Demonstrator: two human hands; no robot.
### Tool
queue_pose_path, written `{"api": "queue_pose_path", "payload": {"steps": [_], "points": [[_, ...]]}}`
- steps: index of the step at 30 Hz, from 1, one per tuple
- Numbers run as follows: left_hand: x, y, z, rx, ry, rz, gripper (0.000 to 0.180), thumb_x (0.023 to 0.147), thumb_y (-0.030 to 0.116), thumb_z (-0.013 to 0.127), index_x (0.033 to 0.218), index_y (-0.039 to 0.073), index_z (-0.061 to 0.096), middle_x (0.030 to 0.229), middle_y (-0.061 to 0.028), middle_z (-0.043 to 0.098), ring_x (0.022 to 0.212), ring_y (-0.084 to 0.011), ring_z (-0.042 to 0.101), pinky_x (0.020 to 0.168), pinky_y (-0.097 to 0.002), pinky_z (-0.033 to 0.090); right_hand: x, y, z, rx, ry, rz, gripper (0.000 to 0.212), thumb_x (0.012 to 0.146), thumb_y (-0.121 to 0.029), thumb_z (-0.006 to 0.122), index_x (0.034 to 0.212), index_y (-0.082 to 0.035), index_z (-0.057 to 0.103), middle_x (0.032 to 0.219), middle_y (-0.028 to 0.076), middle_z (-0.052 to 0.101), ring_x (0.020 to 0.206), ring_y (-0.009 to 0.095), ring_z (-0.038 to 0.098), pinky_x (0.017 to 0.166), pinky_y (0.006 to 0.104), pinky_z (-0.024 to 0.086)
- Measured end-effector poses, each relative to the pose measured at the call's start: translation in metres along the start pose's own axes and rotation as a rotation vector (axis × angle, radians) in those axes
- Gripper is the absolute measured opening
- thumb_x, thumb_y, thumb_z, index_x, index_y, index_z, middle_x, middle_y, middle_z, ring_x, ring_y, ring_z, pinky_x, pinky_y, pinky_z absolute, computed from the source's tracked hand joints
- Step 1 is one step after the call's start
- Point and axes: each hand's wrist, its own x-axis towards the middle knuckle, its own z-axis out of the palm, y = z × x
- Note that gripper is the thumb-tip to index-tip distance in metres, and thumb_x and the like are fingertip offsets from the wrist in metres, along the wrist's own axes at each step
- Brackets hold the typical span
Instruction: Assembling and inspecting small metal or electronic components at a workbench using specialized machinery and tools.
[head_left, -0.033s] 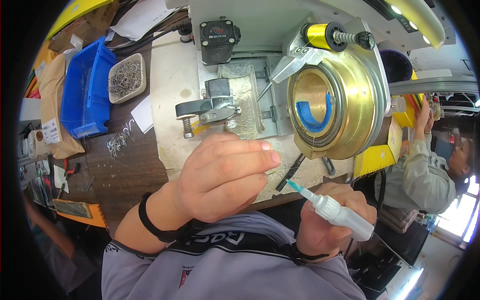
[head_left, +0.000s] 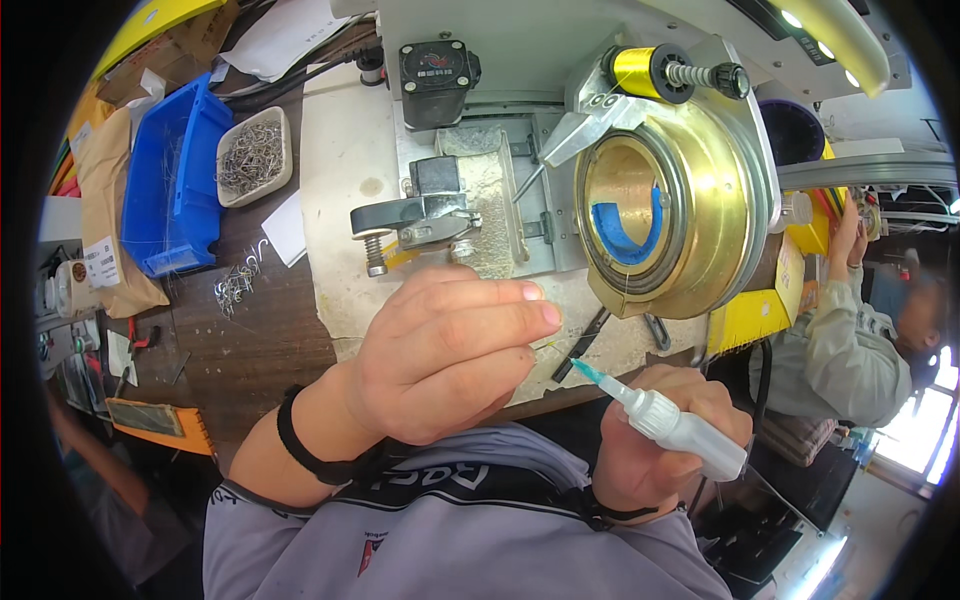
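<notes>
My left hand (head_left: 450,360) is closed in a pinch in front of the machine. A short bit of thin yellow thread (head_left: 546,345) shows by its fingertips; whatever else they grip is hidden. In my right hand (head_left: 635,470) lies a small translucent squeeze bottle (head_left: 695,440) with a white cap and a teal needle tip (head_left: 588,372). The bottle is tilted, its tip pointing up and left toward the left fingertips but apart from them. Behind the hands stands a brass ring head (head_left: 705,190) with a blue lining piece (head_left: 628,248) and a yellow thread spool (head_left: 635,73) above.
A metal lever clamp (head_left: 425,215) sits left of the ring. Further left are a white dish of metal hooks (head_left: 254,158), a blue bin (head_left: 165,190) and loose hooks (head_left: 236,287). A black bar (head_left: 580,347) lies at the table edge. Another person (head_left: 845,340) works at right.
</notes>
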Motion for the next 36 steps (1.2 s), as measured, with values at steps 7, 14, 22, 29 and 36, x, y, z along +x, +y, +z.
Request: {"api": "queue_pose_path", "payload": {"steps": [7,14,22,29,36], "points": [[-0.002,-0.003,0.002,-0.004,0.026,0.006,0.025,0.078,-0.005,0.070,0.100,0.004,0.061,0.113,-0.0146,0.069,0.100,-0.0303,0.068,0.072,-0.0375,0.053,0.002,-0.003,0.009,-0.006,0.047,0.030,0.042,0.097,-0.024,0.059,0.111,0.014,0.048,0.072,0.019,0.060,0.052,0.025,0.058,0.043,0.0349,0.049],[-0.001,-0.001,-0.001,-0.015,-0.010,0.001,0.031,0.077,-0.011,0.069,0.101,0.003,0.058,0.115,-0.0153,0.066,0.100,-0.0318,0.067,0.073,-0.0390,0.053,-0.001,-0.001,0.004,-0.015,0.026,0.008,0.041,0.099,-0.026,0.057,0.110,0.013,0.049,0.077,0.019,0.058,0.055,0.025,0.059,0.043,0.0344,0.049],[0.000,-0.001,-0.001,-0.020,-0.018,0.004,0.032,0.075,-0.011,0.070,0.102,0.003,0.058,0.115,-0.0153,0.066,0.101,-0.0319,0.066,0.073,-0.0389,0.053,-0.006,0.000,0.003,-0.068,0.030,-0.022,0.043,0.100,-0.026,0.055,0.107,0.016,0.053,0.090,0.022,0.058,0.057,0.026,0.060,0.044,0.0360,0.049],[-0.001,-0.002,-0.003,-0.008,-0.043,0.010,0.031,0.076,-0.010,0.069,0.102,0.003,0.058,0.115,-0.0152,0.066,0.102,-0.0320,0.067,0.073,-0.0395,0.053,-0.013,-0.006,-0.013,-0.235,-0.033,-0.078,0.041,0.097,-0.025,0.055,0.106,0.015,0.055,0.085,0.021,0.061,0.055,0.026,0.060,0.045,0.0341,0.048],[-0.002,-0.004,0.003,-0.002,0.037,0.013,0.020,0.079,0.000,0.071,0.098,0.003,0.063,0.113,-0.0145,0.070,0.099,-0.0300,0.070,0.071,-0.0368,0.053,0.001,-0.010,0.003,0.054,0.081,0.094,0.038,0.095,-0.023,0.058,0.105,0.012,0.051,0.063,0.015,0.057,0.054,0.024,0.059,0.047,0.0336,0.048]]}}
